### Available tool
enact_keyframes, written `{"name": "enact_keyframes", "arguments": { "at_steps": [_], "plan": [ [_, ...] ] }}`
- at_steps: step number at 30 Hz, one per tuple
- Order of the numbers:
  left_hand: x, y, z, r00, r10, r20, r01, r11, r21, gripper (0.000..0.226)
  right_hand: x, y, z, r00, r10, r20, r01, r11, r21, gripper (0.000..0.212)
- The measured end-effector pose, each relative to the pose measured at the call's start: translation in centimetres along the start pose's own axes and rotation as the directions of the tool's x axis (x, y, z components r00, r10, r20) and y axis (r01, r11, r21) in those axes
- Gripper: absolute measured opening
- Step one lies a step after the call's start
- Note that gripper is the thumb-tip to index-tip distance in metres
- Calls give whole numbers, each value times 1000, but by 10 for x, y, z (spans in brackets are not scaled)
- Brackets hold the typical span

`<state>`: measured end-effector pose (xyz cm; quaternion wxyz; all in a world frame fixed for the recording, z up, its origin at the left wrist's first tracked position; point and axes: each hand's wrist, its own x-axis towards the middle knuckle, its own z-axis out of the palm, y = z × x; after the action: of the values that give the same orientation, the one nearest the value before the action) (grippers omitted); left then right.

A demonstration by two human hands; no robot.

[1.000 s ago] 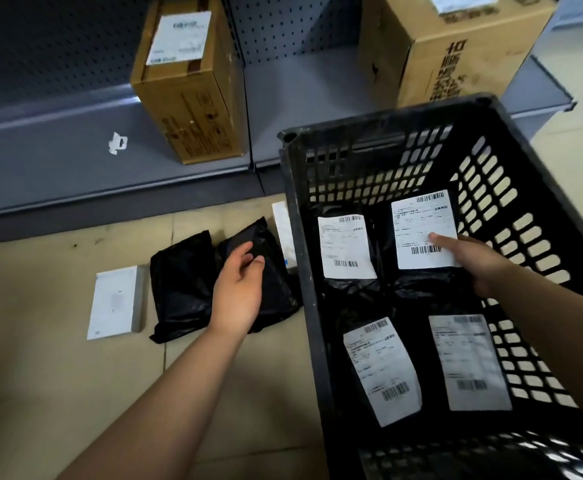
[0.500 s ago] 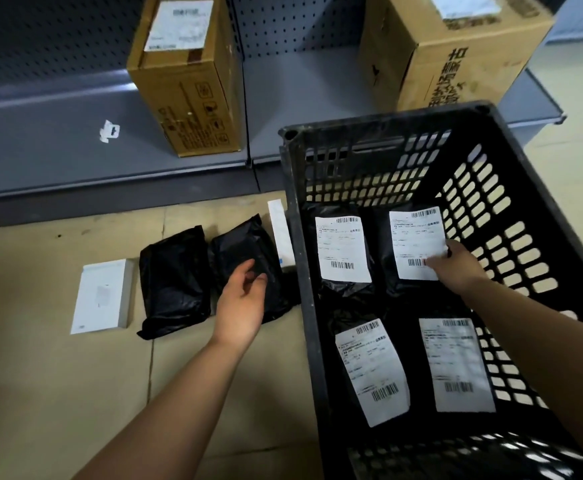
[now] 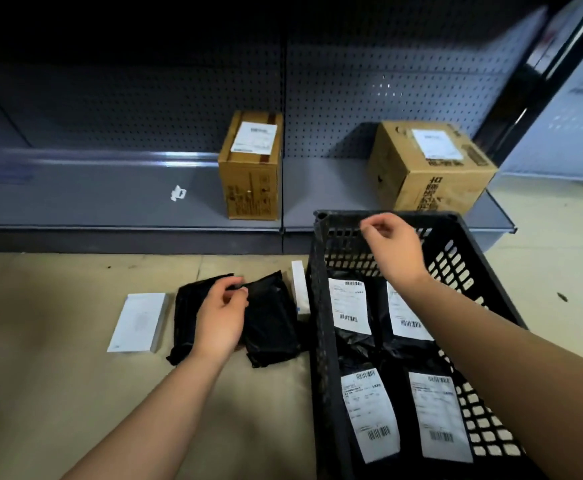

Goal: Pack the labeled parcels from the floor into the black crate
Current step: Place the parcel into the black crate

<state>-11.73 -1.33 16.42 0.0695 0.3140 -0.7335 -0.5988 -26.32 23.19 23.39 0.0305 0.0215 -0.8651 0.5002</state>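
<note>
The black crate (image 3: 322, 327) stands on the floor at the right. Several black parcels lie flat inside it with white barcode labels up, one at the back left (image 3: 349, 306) and one at the front right (image 3: 439, 414). Two black parcels lie on the floor left of the crate, showing no label: a left one (image 3: 187, 306) and a right one (image 3: 272, 323). My left hand (image 3: 222, 317) is over them, its fingers curled and pinching the top edge of the right one. My right hand (image 3: 392, 251) hovers above the crate's back wall, loosely curled and holding nothing.
A flat white box (image 3: 139, 322) lies on the floor left of the black parcels. A slim white box (image 3: 299, 289) lies against the crate's left wall. Two labeled cardboard boxes (image 3: 250, 168) (image 3: 432, 164) stand on the low grey shelf (image 3: 110, 199) behind.
My right hand has let go of the back right parcel and risen out of the crate. My left hand has shifted to the parcel's top edge and closed on it. The view has tilted up.
</note>
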Motion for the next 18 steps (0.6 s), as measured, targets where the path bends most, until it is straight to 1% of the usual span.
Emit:
{"name": "enact_keyframes", "arguments": {
  "at_steps": [2, 5, 10, 13, 16, 18],
  "plan": [
    [-4, 1, -11, 1000, -18, -19, 18, 999, -29, 22, -14, -31, 14, 997, -62, 39, 61, 997, 37, 10],
    [-9, 3, -28, 999, -29, -43, 26, 997, -69, 21, -34, -61, 41, 988, -104, 111, 96, 993, 71, 10],
    [-2, -11, -47, 995, -71, -67, 65, 994, -87, 16, -61, -61, 103, 962, -88, 260, 81, 996, 35, 13],
    [7, -28, -51, 991, -117, -66, 113, 992, -63, 12, -75, -41, 142, 942, -32, 334, 36, 999, -5, 8],
    [14, -52, -48, 987, -155, -41, 154, 987, -35, 18, -82, -7, 176, 901, 100, 421, -63, 993, -100, 13],
    [17, -70, -45, 980, -195, -26, 195, 981, -12, 21, -84, 19, 191, 868, 199, 456, -103, 969, -227, 32]
  ]
}}
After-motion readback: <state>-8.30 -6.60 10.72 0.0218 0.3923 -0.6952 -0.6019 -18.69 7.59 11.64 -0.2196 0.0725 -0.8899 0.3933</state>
